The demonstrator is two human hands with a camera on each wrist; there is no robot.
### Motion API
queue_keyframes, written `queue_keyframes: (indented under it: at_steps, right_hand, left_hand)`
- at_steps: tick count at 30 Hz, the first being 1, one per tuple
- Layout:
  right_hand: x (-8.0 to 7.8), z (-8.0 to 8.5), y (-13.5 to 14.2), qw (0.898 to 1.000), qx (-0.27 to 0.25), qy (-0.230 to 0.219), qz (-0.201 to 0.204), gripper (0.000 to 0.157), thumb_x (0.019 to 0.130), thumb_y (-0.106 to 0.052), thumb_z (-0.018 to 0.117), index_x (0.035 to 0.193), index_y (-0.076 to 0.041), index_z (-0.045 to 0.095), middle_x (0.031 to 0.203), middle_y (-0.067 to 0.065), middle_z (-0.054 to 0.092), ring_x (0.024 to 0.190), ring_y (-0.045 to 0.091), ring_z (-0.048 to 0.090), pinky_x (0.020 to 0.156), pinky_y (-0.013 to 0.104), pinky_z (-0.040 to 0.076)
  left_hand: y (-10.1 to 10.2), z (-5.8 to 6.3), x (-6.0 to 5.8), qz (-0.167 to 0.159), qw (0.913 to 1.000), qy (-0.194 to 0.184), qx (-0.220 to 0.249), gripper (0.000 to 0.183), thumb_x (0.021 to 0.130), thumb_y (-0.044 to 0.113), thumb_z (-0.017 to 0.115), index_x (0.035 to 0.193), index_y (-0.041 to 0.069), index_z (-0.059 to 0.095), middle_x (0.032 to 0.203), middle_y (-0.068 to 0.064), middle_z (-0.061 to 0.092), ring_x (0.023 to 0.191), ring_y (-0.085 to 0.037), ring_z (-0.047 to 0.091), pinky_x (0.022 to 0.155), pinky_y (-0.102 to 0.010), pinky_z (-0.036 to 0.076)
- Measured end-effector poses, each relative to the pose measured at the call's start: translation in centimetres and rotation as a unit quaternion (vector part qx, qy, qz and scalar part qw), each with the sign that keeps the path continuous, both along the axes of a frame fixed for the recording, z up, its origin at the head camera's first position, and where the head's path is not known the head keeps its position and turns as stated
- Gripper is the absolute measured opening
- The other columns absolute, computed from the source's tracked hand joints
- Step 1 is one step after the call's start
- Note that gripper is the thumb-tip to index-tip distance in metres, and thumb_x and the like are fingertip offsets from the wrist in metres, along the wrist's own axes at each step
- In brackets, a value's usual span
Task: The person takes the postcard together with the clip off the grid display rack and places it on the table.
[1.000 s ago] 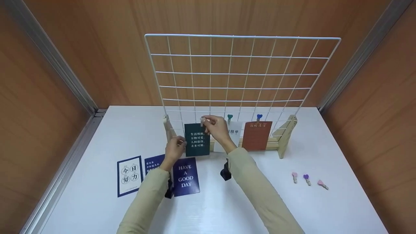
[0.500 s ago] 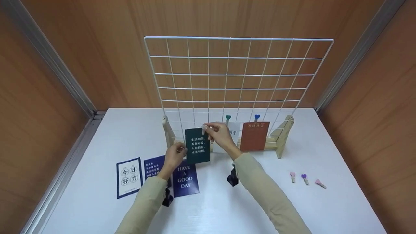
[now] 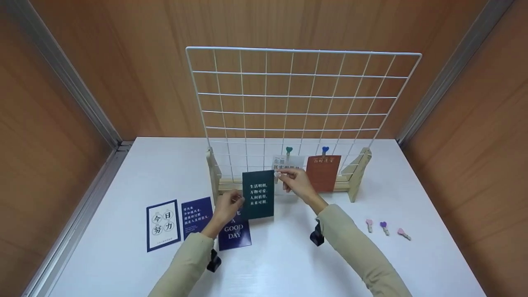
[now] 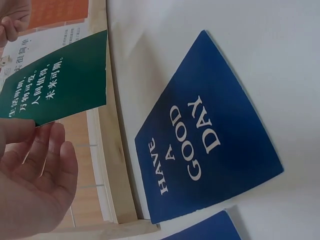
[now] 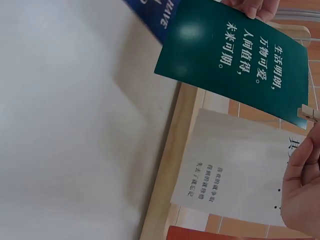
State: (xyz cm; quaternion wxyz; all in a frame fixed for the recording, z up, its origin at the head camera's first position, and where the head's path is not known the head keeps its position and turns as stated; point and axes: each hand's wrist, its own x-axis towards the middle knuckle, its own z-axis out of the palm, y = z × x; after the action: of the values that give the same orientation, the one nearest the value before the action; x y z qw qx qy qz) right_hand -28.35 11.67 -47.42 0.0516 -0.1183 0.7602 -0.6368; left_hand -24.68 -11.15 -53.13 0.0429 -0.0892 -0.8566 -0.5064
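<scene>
Green card (image 3: 258, 196) is held before the wire grid (image 3: 303, 50), apart from it, its long axis running up and down and its lower left part overlapping the navy card (image 3: 234, 236) in the head view. The left hand (image 3: 226, 205) pinches its left long edge; the right hand (image 3: 298, 182), nearer its top, pinches a clothespin (image 5: 307, 113) whose tip meets the card's upper right corner, diagonally up from the left grip.

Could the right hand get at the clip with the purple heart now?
Probably not just yet: the right hand pinches a wooden clip at the green card. Otherwise, nothing visible blocks the purple-heart clip.
</scene>
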Motion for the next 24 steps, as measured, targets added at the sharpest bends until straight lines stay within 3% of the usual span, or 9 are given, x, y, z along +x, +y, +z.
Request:
queue_keyframes:
  at_steps: [3, 12, 15, 19, 24]
  right_hand:
    - [0.8, 0.3, 0.8, 1.000, 0.009, 0.006, 0.002, 0.026, 0.087, -0.005, 0.053, 0.107, 0.012, 0.056, 0.061, 0.008, 0.053, 0.049, 0.011, 0.046, 0.045, 0.021, 0.041]
    - [0.9, -3.0, 3.5, 0.999, 0.034, -0.009, -0.014, 0.026, 0.086, -0.013, 0.057, 0.105, 0.004, 0.061, 0.067, 0.015, 0.056, 0.053, 0.012, 0.049, 0.049, 0.021, 0.044]
    - [1.4, -3.5, 4.4, 0.999, 0.033, -0.015, -0.016, 0.026, 0.086, -0.014, 0.057, 0.104, 0.004, 0.062, 0.067, 0.017, 0.055, 0.052, 0.013, 0.049, 0.049, 0.022, 0.044]
    - [2.2, -4.0, 5.7, 0.999, 0.034, -0.026, -0.015, 0.030, 0.086, -0.016, 0.057, 0.106, 0.006, 0.060, 0.064, 0.011, 0.056, 0.052, 0.013, 0.049, 0.050, 0.021, 0.044]
    - [2.8, -4.3, 7.2, 0.998, 0.043, -0.042, -0.019, 0.031, 0.086, -0.019, 0.058, 0.106, 0.005, 0.060, 0.061, 0.003, 0.055, 0.051, 0.011, 0.049, 0.049, 0.020, 0.043]
  left_hand:
    - [0.3, 0.0, 0.3, -0.006, 1.0000, -0.001, -0.003, 0.007, 0.085, 0.002, 0.053, 0.088, 0.001, 0.059, 0.073, -0.004, 0.056, 0.065, -0.015, 0.054, 0.056, -0.029, 0.046]
    - [1.1, -0.5, 1.2, -0.041, 0.9991, -0.003, 0.009, 0.006, 0.085, 0.000, 0.052, 0.086, -0.001, 0.058, 0.070, -0.004, 0.055, 0.064, -0.016, 0.055, 0.057, -0.029, 0.046]
    - [1.4, -0.8, 1.6, -0.049, 0.9983, -0.022, 0.023, 0.007, 0.086, 0.001, 0.052, 0.087, -0.001, 0.058, 0.070, -0.004, 0.055, 0.065, -0.016, 0.055, 0.057, -0.029, 0.046]
    - [1.6, -1.3, 2.0, -0.050, 0.9968, -0.051, 0.036, 0.008, 0.086, 0.002, 0.051, 0.089, -0.002, 0.058, 0.071, -0.004, 0.055, 0.066, -0.017, 0.056, 0.058, -0.029, 0.047]
    - [1.9, -2.1, 2.3, -0.048, 0.9930, -0.088, 0.063, 0.009, 0.087, 0.001, 0.051, 0.090, -0.004, 0.057, 0.072, -0.007, 0.056, 0.069, -0.026, 0.057, 0.058, -0.029, 0.047]
